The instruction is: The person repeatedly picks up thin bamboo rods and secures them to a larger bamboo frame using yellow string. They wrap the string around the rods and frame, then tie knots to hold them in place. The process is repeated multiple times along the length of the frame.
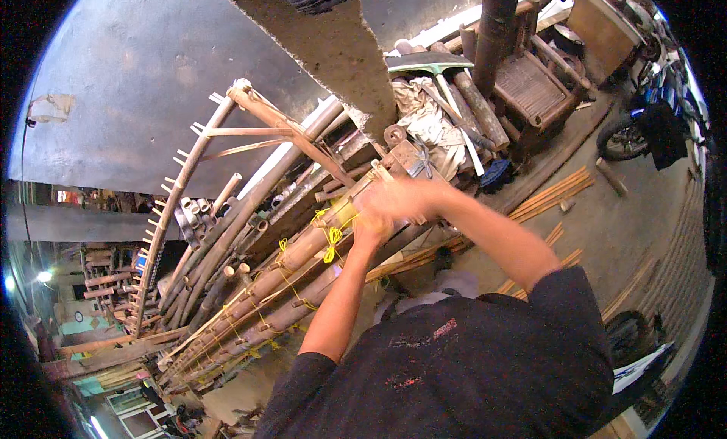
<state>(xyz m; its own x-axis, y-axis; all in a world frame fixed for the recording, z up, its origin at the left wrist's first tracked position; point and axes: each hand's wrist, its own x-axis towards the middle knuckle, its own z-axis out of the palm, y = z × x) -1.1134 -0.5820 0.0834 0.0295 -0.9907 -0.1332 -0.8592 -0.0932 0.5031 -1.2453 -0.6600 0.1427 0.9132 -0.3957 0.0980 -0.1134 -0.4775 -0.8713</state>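
Both my hands are together over the upper end of a long bamboo frame, its poles (307, 248) lashed at intervals with yellow cord. My left hand (371, 225) is closed like a fist by the near side of the pole; whatever is in it is hidden. My right hand (397, 199) is smeared by motion, just above and beside the left, so its fingers do not show clearly. A looped bundle of yellow cord (331, 244) hangs off the pole to the left of my hands. Past them, a brown wooden block (399, 157) lies near the frame's end.
A bamboo rack with pegs (182, 178) leans at the left wall, beside stacked bamboo poles (204, 265). Behind my hands are a concrete pillar (333, 42) and a crumpled beige cloth (432, 125). Split bamboo strips (553, 193) and a motorcycle wheel (622, 138) are on the right.
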